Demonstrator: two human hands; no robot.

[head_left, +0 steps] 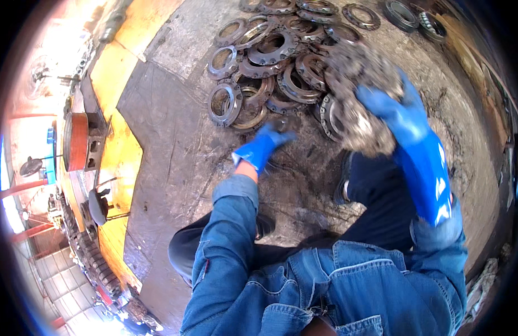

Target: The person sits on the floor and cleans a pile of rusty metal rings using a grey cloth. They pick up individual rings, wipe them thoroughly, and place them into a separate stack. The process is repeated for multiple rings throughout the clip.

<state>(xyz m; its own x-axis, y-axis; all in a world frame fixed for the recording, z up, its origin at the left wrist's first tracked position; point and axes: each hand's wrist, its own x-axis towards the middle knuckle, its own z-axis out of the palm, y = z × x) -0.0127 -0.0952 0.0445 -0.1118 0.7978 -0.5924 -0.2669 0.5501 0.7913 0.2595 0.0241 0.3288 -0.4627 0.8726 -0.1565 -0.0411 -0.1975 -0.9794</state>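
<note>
In my right hand (396,109), gloved in blue, is a bunched grey-brown rag (359,101), smeared by motion; my fingers grip its right side. The rag hangs over the right edge of a pile of greasy metal rings (273,47) and hides part of it. My left hand (263,147), in a blue glove too, is just below the pile, pointing toward its lower edge. A dark blur lies at its fingertips, so whether it holds anything does not show. One notched ring (330,117) stands out below the rag, close to my right knee.
Thicker bearing-like rings (401,15) lie at the far right. Along the left runs a yellow-painted strip (122,145) with a concrete block (95,143) and machine parts. My bent legs (376,196) flank the dirty floor (169,140) in front of me.
</note>
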